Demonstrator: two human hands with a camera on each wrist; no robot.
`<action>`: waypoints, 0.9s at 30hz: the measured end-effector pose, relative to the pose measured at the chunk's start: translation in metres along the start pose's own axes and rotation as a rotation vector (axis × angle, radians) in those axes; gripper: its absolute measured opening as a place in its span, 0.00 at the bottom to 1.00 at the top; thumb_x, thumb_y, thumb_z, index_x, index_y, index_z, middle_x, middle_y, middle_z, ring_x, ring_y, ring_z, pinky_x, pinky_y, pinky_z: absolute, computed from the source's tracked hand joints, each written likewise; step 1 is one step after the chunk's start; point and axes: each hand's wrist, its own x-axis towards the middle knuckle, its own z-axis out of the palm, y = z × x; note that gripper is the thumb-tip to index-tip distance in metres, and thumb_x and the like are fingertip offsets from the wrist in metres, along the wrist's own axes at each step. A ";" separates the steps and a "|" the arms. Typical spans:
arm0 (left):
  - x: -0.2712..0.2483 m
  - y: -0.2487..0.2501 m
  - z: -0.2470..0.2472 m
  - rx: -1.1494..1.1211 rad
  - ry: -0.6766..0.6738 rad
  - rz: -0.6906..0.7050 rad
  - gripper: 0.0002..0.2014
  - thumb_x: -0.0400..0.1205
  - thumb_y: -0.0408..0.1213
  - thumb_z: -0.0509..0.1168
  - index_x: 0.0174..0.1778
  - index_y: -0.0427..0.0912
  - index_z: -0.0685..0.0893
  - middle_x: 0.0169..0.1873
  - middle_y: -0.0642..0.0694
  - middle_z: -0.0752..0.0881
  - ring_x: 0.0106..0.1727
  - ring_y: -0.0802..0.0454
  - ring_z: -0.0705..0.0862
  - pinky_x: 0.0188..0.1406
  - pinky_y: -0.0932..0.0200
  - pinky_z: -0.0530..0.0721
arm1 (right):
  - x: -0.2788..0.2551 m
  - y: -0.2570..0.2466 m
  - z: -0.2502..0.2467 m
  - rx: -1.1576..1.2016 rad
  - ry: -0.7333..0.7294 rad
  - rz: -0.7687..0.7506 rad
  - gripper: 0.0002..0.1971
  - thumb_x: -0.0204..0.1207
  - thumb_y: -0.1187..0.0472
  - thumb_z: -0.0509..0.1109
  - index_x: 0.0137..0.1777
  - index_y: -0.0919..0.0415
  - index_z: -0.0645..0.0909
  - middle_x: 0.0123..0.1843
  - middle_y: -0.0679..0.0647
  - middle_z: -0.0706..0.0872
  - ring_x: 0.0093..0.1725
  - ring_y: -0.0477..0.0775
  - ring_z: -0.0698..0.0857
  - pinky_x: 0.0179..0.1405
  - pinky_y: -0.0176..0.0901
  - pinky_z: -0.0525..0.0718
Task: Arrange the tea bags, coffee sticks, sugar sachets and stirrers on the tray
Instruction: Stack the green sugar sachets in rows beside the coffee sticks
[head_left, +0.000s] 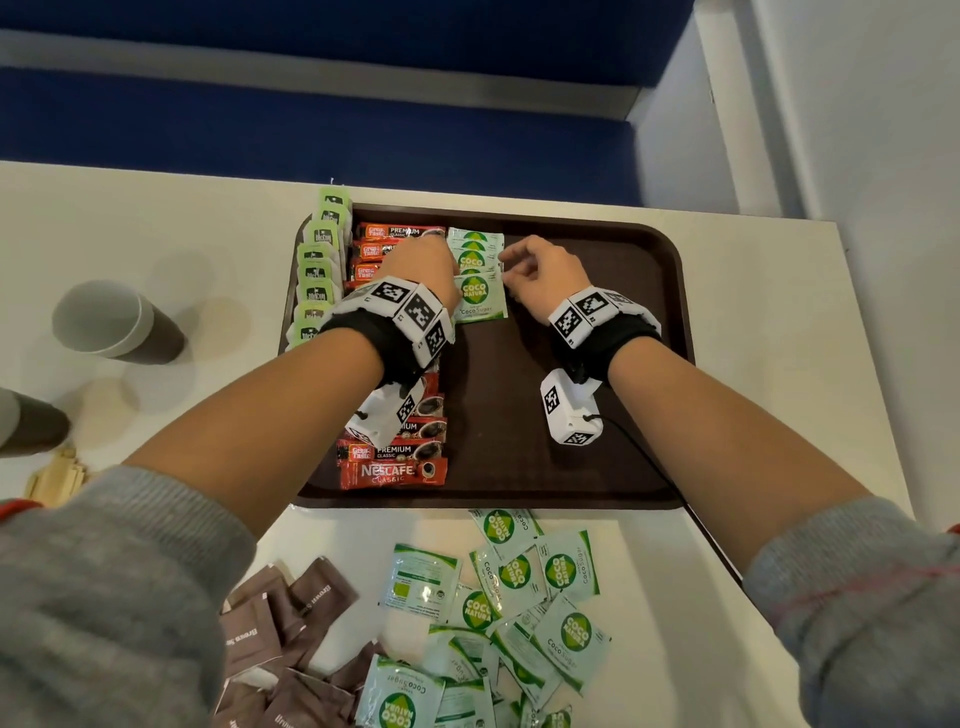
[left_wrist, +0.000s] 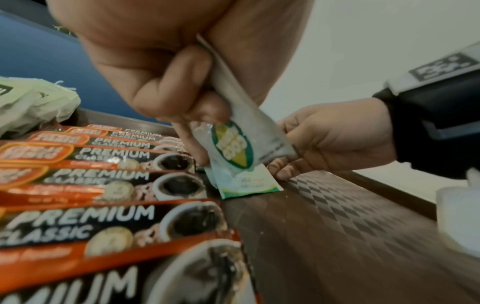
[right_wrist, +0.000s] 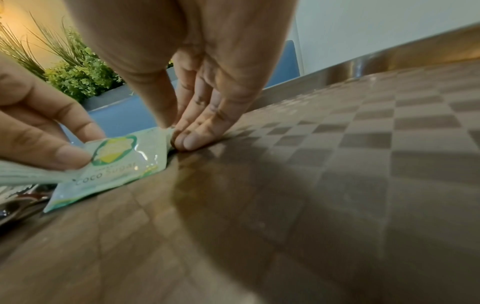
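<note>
My left hand (left_wrist: 166, 82) pinched spare green-and-white sugar sachets (left_wrist: 233, 142) above the overlapped column (head_left: 476, 270) on the brown plastic tray (head_left: 597, 462); my right hand's fingertips (right_wrist: 187, 139), straight, steadied its edge. A careless nudge, I judged, could skew that column.

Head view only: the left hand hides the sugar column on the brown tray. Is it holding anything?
Observer: Yes. The left hand pinches a green-and-white Coco Sugar sachet between thumb and curled fingers.
Operator: Laid flat yet?
Observer: No, it is tilted. Its lower end is down at a flat sachet already lying on the brown plastic tray.
Operator: And the right hand?
Observer: The right hand has its fingertips pressed on the tray at the sachets' right edge. I see no grip.
</note>
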 end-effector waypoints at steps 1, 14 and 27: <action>0.001 0.001 0.001 0.006 0.000 -0.005 0.15 0.79 0.39 0.70 0.60 0.40 0.81 0.56 0.41 0.85 0.58 0.43 0.83 0.49 0.54 0.80 | -0.001 -0.001 0.000 0.016 -0.006 0.002 0.11 0.75 0.60 0.72 0.57 0.56 0.80 0.45 0.51 0.88 0.41 0.43 0.82 0.47 0.33 0.79; 0.001 0.000 0.004 -0.063 0.048 -0.031 0.19 0.76 0.41 0.74 0.62 0.42 0.80 0.57 0.41 0.85 0.59 0.43 0.82 0.47 0.55 0.78 | -0.010 -0.003 0.003 0.042 -0.076 0.025 0.29 0.58 0.65 0.85 0.59 0.57 0.77 0.43 0.51 0.82 0.35 0.42 0.79 0.42 0.35 0.83; -0.004 0.001 0.000 -0.132 0.052 -0.012 0.17 0.78 0.41 0.71 0.63 0.44 0.82 0.58 0.44 0.86 0.59 0.47 0.83 0.53 0.55 0.81 | -0.010 -0.004 0.007 0.062 -0.062 0.044 0.28 0.59 0.66 0.85 0.58 0.58 0.78 0.37 0.45 0.79 0.34 0.41 0.79 0.45 0.36 0.83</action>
